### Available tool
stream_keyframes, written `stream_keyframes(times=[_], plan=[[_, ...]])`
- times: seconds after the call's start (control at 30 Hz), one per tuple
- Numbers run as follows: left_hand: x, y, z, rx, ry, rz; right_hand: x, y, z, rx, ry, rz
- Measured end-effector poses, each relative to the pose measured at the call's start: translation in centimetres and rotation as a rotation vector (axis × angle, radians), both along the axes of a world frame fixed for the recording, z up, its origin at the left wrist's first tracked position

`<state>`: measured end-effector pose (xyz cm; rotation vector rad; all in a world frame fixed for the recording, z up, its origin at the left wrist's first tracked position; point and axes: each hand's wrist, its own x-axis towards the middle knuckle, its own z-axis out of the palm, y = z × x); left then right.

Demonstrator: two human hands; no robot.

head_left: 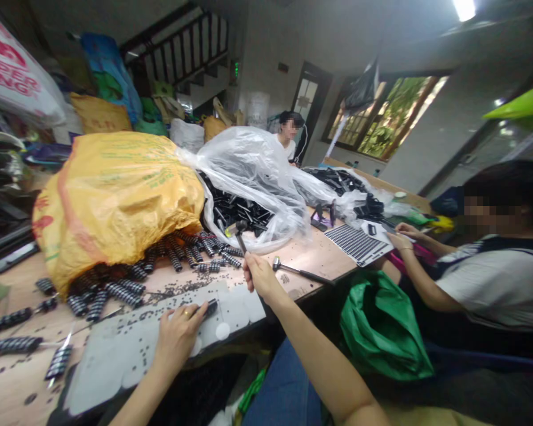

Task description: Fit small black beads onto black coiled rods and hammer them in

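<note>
My right hand (261, 277) is closed around the handle of a hammer (236, 228), its head raised above the work surface. On a grey board (115, 349), my left hand (180, 331) grips a small black piece (210, 308) between its fingers. What kind of piece it is, I cannot make out. Tiny dark bits (169, 291) lie scattered on and behind the board. A second hammer (304, 273) rests on the table to the right of my right hand. Several black-and-silver ribbed rolls (124, 293) spill from a yellow sack (124, 201) beyond the board.
A clear plastic bag (266, 171) full of black strips (235, 210) stands behind the hammers. At the right, a seated co-worker (479, 284) handles a card near a striped sheet (355, 242). A green bag (384, 325) hangs beside the table edge. Another person (288, 139) sits farther back.
</note>
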<state>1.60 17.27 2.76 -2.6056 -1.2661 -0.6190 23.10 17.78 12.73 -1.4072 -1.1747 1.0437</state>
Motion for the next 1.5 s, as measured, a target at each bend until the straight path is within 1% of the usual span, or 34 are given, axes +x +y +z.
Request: stream_keyframes(times=[0.1, 0.17, 0.23, 0.3, 0.37, 0.4, 0.47, 0.5, 0.53, 0.63, 0.7, 0.73, 0.8, 0.9, 0.93, 1.0, 1.13, 1.2, 1.27, 1.3, 1.33, 1.37, 1.4, 1.43, 1.5], plan=[[0.1, -0.3, -0.1, 0.0, -0.039, 0.009, -0.5, -2.2, -2.7, -0.156, -0.239, 0.124], [0.2, -0.6, 0.0, 0.001, -0.053, 0.027, -1.0, -4.1, -3.9, -0.17, -0.417, 0.161], [0.3, -0.8, 0.1, -0.007, -0.049, 0.043, -1.4, -5.8, -4.5, -0.125, -0.564, 0.143], [0.3, -1.0, 0.4, -0.023, -0.043, 0.054, -1.6, -7.0, -4.9, -0.059, -0.684, 0.085], [0.4, -1.2, 0.6, -0.041, -0.039, 0.06, -1.7, -7.5, -5.3, -0.056, -0.821, 0.065], [0.5, -1.3, 0.7, -0.05, -0.037, 0.065, -1.7, -7.6, -5.4, -0.08, -0.888, 0.084], [0.9, -1.7, 0.6, -0.067, -0.023, 0.077, -1.7, -7.5, -5.3, -0.123, -0.976, 0.134], [1.3, -2.0, 0.4, -0.074, -0.013, 0.081, -1.8, -7.5, -4.9, -0.115, -0.98, 0.143], [1.7, -2.2, 0.2, -0.082, -0.002, 0.087, -2.0, -7.5, -4.3, -0.081, -0.957, 0.136], [2.7, -3.2, -0.6, -0.112, 0.025, 0.083, -3.4, -7.7, -1.7, 0.064, -0.826, 0.095], [3.1, -3.8, -1.2, -0.138, 0.031, 0.07, -4.8, -8.1, -0.6, 0.134, -0.761, 0.104], [3.2, -4.0, -1.5, -0.148, 0.031, 0.055, -5.6, -8.2, -0.5, 0.161, -0.755, 0.126], [3.1, -4.3, -2.0, -0.154, 0.026, 0.038, -7.0, -8.3, -1.2, 0.161, -0.828, 0.214], [2.9, -4.1, -2.3, -0.156, 0.011, 0.041, -8.1, -8.2, -3.1, 0.028, -1.035, 0.371], [2.8, -3.9, -2.1, -0.167, 0.004, 0.037, -8.1, -8.1, -3.5, -0.014, -1.075, 0.397], [2.8, -3.4, -1.4, -0.216, -0.016, 0.033, -7.7, -7.9, -3.7, -0.034, -1.074, 0.397], [2.9, -3.5, 1.0, -0.418, -0.043, 0.115, -5.1, -7.0, -2.7, -0.024, -1.039, 0.269], [2.7, -3.5, 2.3, -0.511, -0.054, 0.089, -3.3, -6.1, -2.9, -0.072, -1.101, 0.191], [2.2, -2.1, 3.5, -0.549, -0.099, 0.092, -1.4, -5.3, -3.9, -0.135, -1.184, 0.123], [1.9, -0.7, 4.1, -0.542, -0.137, 0.144, -0.5, -4.9, -4.6, -0.166, -1.22, 0.093], [1.5, 1.1, 4.5, -0.522, -0.184, 0.236, 0.2, -4.5, -5.3, -0.193, -1.249, 0.067], [1.2, 3.3, 5.0, -0.506, -0.243, 0.359, 0.7, -4.2, -5.9, -0.215, -1.267, 0.048], [0.8, 5.7, 5.3, -0.491, -0.271, 0.438, 1.1, -3.7, -6.5, -0.223, -1.272, 0.036], [0.6, 8.1, 5.6, -0.482, -0.292, 0.494, 1.3, -3.2, -6.8, -0.207, -1.262, 0.032], [0.3, 12.3, 5.7, -0.498, -0.33, 0.567, 1.4, -1.5, -6.9, -0.089, -1.209, 0.043]])
